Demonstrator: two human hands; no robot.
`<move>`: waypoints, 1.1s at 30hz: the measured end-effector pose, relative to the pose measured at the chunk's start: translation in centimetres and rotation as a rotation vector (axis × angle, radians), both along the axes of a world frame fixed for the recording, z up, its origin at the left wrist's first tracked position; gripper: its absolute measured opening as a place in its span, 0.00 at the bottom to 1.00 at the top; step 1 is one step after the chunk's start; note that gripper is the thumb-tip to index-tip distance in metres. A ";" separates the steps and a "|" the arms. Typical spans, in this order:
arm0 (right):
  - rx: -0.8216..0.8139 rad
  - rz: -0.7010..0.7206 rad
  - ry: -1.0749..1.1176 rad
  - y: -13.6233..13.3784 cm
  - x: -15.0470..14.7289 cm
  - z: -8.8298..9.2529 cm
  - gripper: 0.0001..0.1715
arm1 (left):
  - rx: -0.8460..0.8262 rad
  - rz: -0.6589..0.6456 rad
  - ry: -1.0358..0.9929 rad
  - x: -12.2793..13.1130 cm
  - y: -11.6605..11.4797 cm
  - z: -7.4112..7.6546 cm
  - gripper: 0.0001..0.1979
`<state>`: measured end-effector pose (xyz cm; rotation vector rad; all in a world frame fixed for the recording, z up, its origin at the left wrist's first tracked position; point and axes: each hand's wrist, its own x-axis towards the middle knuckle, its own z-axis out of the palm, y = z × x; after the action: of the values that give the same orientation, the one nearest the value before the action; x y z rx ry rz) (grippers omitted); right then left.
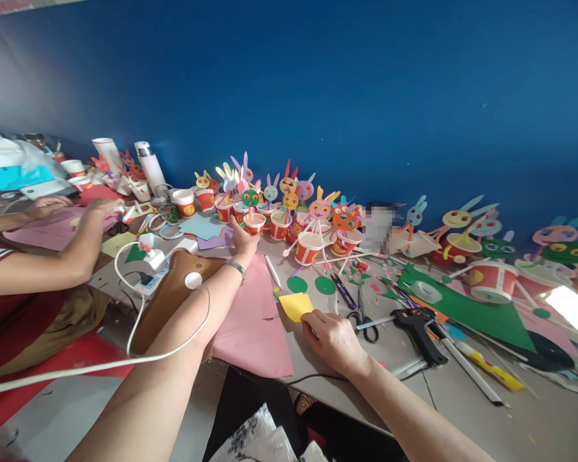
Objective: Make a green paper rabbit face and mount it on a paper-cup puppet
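My left hand (243, 242) reaches far out and closes round a red and white paper cup (254, 222) that carries a green paper face on a stick (250, 198). It stands among a row of similar rabbit-eared cup figures (318, 212) along the blue wall. My right hand (331, 339) rests on the grey table near its front edge, fingers curled and pinching the corner of a yellow paper piece (296, 305). A pink paper sheet (257, 321) lies between my two arms. A bracelet sits on my left wrist.
Black scissors (361, 314) and a black glue gun (418, 328) lie right of my right hand, beside a green sheet (481, 311). Another person's arms (72, 247) work at the left over pink paper. A brown pouch (173, 289), a white cable and a power strip (149, 269) lie left.
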<state>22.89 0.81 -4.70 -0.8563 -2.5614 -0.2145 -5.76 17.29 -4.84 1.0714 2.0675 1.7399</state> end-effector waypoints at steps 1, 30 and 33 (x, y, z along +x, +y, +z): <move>0.000 -0.001 -0.001 0.0 0.0 0.0 0.13 | 0.000 -0.001 0.001 0.0 0.0 -0.1 0.62; 0.005 -0.026 0.018 0.0 0.0 0.0 0.13 | 0.047 -0.048 -0.072 0.4 -0.8 0.2 0.64; -0.004 -0.027 0.011 0.1 0.1 -0.1 0.13 | 0.041 -0.057 -0.078 0.4 -0.8 0.3 0.62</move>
<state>22.96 0.86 -4.77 -0.8912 -2.5416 -0.2125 -5.33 16.46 -4.51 1.0465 1.9444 1.7737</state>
